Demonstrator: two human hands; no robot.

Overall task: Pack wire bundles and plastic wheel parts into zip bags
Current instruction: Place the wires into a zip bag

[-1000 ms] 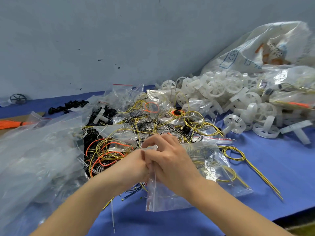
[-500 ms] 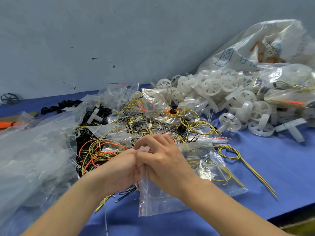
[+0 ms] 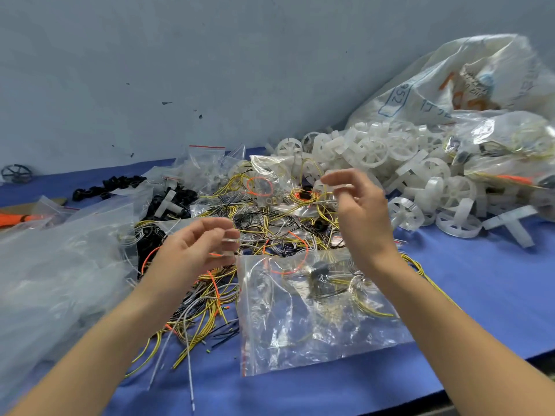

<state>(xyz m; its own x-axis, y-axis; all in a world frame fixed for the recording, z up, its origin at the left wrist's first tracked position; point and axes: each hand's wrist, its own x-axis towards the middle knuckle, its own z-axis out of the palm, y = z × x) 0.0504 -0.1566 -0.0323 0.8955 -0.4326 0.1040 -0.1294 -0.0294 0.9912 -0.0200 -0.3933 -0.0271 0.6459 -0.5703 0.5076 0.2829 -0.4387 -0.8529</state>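
Observation:
A clear zip bag (image 3: 315,319) with yellow wire loops and a dark part inside lies flat on the blue table (image 3: 495,280), between my forearms. My left hand (image 3: 195,250) hovers just left of the bag's top edge, fingers loosely curled, with nothing seen in them. My right hand (image 3: 357,211) is raised above the tangled pile of yellow, black and orange wires (image 3: 270,217), thumb and fingers apart and blurred. A heap of white plastic wheel parts (image 3: 372,151) lies behind and to the right of it.
A mound of empty clear bags (image 3: 54,265) fills the left side. Black plastic parts (image 3: 108,186) and an orange bundle (image 3: 15,219) lie at the back left. A large white sack (image 3: 465,85) leans on the wall at right. The table's front edge runs along the lower right.
Both hands were together pinching the top of the zip bag. They have let go and moved apart, the right one up and to the right, and the bag now lies on the table.

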